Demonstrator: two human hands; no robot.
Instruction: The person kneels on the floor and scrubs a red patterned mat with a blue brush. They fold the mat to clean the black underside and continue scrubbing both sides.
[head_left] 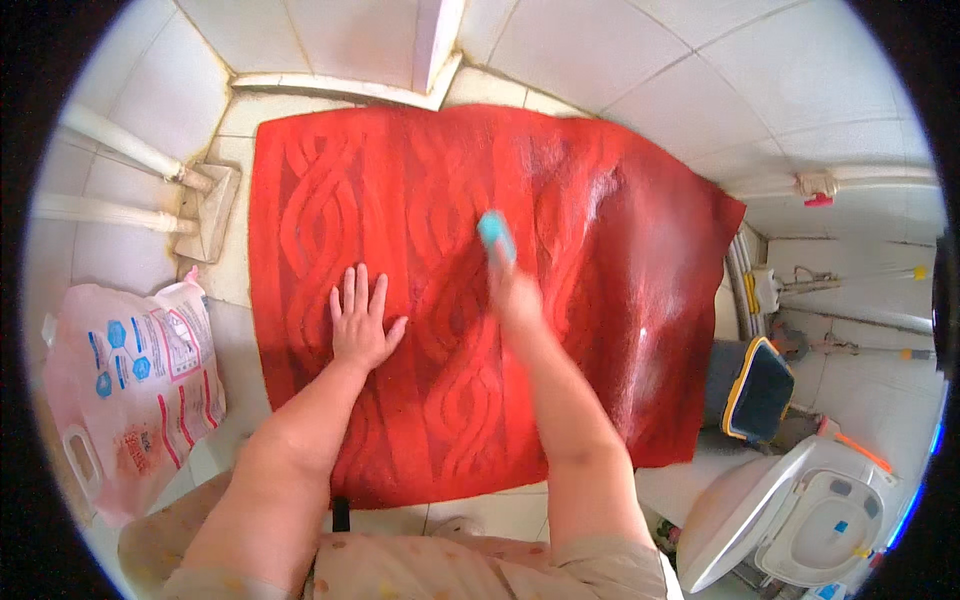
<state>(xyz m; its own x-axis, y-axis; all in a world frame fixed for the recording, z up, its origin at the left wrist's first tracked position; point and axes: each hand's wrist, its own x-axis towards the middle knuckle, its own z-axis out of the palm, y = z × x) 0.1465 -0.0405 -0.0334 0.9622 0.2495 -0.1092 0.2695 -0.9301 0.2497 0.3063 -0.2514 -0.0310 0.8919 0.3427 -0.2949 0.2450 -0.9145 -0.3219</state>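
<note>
On the tiled floor (233, 290) lies a big red mat (452, 300). Its right side looks shiny and wavy — a hard push could make it slip or fold. Left, a floor strip parts it from the pink bag (140, 385); right, a bucket (725, 374) sits close. The left hand (362, 325) lies flat on the mat, fingers apart; the right hand (515, 298) grips a blue-green thing (493, 230) — too blurry to name.

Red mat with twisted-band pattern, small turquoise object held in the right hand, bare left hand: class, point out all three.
Red patterned mat (446, 290), head view: exposed middle.
Small turquoise object (494, 231), head view: blurred visible body.
Bare left hand (361, 328), head view: back of the hand.
</note>
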